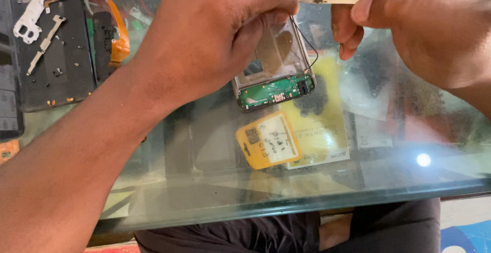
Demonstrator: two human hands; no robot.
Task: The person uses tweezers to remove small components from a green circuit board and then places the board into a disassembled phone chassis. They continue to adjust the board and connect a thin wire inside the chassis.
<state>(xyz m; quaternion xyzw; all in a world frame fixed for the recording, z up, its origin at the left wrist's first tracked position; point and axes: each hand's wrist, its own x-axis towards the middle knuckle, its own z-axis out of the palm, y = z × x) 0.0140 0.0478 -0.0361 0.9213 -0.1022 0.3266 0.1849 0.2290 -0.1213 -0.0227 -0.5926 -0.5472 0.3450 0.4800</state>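
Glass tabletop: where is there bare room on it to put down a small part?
The glass tabletop looks free along its near edge and right of the opened phone. It is crowded at the far left, around the black panel, and under the left hand and right hand.

Glass tabletop [286, 197] with phone parts spread over it.

The tabletop is clear glass with a greenish front edge, and papers and dark packets show through it from below. An opened phone frame [276, 74] rests on the glass near the middle, its green circuit board [271, 92] at the near end and a thin black wire [309, 48] looping along its right side. At the far left lies a dark panel [56, 64] carrying a white bracket [31, 13] and a slim metal strip [46, 42]. Just beside the panel sits an orange flex cable [118, 33]. A bright light spot reflects on the glass at the right.
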